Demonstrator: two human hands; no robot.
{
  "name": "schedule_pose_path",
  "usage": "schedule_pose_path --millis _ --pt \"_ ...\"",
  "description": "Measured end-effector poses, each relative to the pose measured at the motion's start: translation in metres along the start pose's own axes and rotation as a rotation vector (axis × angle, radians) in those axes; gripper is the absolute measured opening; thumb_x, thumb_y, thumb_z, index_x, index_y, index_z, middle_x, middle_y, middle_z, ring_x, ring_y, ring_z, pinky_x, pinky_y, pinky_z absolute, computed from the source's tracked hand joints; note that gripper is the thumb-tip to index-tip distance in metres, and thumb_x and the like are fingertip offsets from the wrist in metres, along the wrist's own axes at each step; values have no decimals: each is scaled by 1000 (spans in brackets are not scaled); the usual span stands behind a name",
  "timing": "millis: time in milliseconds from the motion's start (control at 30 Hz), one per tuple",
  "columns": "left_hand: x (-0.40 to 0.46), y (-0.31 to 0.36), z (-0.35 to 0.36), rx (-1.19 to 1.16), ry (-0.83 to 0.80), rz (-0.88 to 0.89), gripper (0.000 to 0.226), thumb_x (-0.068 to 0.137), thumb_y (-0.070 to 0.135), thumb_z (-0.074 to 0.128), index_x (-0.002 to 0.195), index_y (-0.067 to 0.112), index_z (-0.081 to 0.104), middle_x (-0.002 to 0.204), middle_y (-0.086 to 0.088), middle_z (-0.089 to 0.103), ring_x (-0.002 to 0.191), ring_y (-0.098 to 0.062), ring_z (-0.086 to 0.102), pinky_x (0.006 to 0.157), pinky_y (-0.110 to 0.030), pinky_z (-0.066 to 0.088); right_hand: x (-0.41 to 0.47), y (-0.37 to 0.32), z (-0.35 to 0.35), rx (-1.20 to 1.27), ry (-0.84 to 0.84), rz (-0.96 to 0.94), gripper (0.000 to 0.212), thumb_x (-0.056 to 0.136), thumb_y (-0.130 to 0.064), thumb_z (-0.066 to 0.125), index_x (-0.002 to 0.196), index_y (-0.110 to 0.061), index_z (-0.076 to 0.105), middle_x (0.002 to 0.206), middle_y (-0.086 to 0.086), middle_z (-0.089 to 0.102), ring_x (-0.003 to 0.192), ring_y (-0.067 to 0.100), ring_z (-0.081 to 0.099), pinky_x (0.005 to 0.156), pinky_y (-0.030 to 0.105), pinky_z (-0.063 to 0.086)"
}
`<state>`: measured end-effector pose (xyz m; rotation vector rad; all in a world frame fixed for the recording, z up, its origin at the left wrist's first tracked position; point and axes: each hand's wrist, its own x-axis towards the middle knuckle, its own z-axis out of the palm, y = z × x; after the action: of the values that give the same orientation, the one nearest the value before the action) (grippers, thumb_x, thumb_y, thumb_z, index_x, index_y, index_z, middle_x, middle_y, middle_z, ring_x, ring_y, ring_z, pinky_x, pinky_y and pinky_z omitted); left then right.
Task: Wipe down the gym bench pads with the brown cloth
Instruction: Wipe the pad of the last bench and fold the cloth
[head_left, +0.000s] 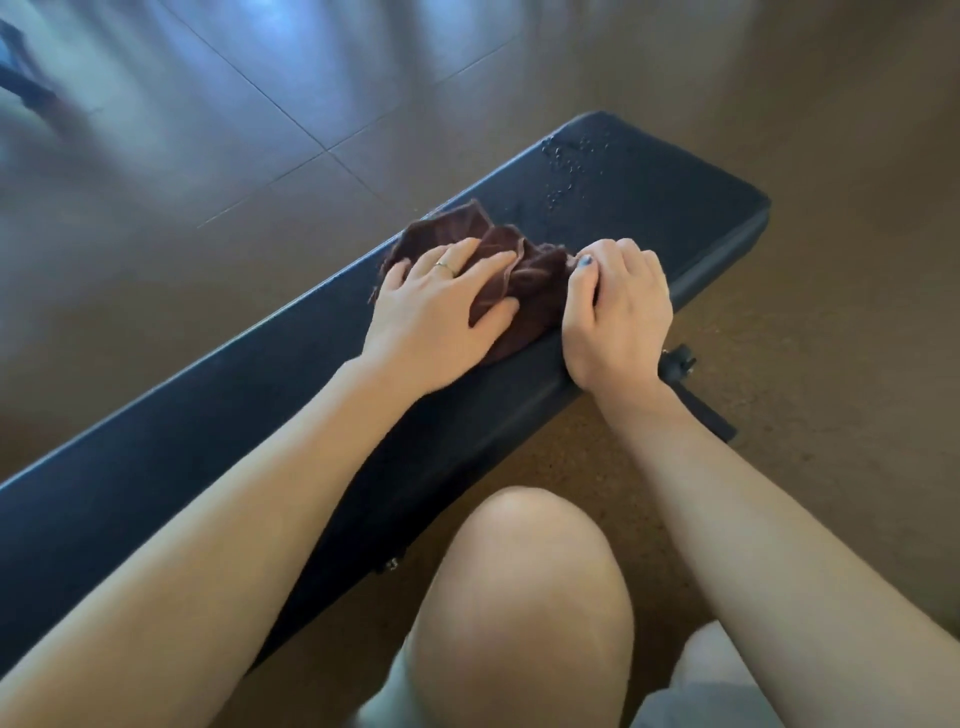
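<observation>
The left hand (441, 301) presses flat on the brown cloth (514, 275); the right hand (618, 312) pinches its edge. Water droplets (566, 166) lie farther along the bench pad (208, 415), beyond both hands.

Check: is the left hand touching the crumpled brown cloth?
Touching. The head view shows the left hand lying flat, fingers spread, on the crumpled brown cloth.

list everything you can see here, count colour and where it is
bench pad: 1, dark blue-black, runs diagonally from lower left to upper right
brown cloth: 1, bunched on the pad, mid-frame
water droplets: a cluster, clear, on the pad's far end
knob: 1, black, under the pad's near edge, on the right
floor: glossy tiles far side, brown speckled near side
left hand: 1, ring on one finger, presses flat on the cloth
right hand: 1, pinches the cloth's edge
knee: 1, bare, bottom centre
</observation>
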<state>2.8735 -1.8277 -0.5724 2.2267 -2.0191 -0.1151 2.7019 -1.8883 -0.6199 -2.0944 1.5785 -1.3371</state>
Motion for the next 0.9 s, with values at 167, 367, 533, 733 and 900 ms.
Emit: schedule_pose_path --millis 167,367,533,733,900 --pt "-116 -1 -13 -13 -44 -13 59 99 70 29 153 50 38 165 11 35 154 -16 29 127 -50 16 -2 0 2 -26 11 -18 43 105 -30 30 92 -8 65 92 8 65 81 14 43 74 28 33" --pt "-58 12 -2 13 -8 56 60 96 71 28 151 50 43 162 8 41 152 -19 34 124 -55 25 2 5 3 -52 23 -46 41 104 -28 31 89 -7 63 89 11 62 78 25 50 73 46 45" --pt "-24 15 1 23 -14 98 57 99 68 30 153 49 39 164 8 39 152 -21 33 124 -57 25 18 4 -7 -117 -122 -39 38 103 -36 40 120 -11 63 111 12 65 100 30 58 89 47 45" --pt "-31 10 -3 2 -50 163 64 97 74 25 155 51 36 166 11 33 155 -17 27 127 -54 19 65 54 -17 -265 -212 277 68 102 -50 24 161 -18 33 166 10 31 153 31 25 128 46 12" --pt "51 32 12 -33 -3 240 59 98 70 35 152 48 42 164 6 39 153 -20 32 125 -56 22 61 56 -14 -173 -121 278 63 103 -43 25 153 -14 51 161 8 41 147 27 34 125 40 19"
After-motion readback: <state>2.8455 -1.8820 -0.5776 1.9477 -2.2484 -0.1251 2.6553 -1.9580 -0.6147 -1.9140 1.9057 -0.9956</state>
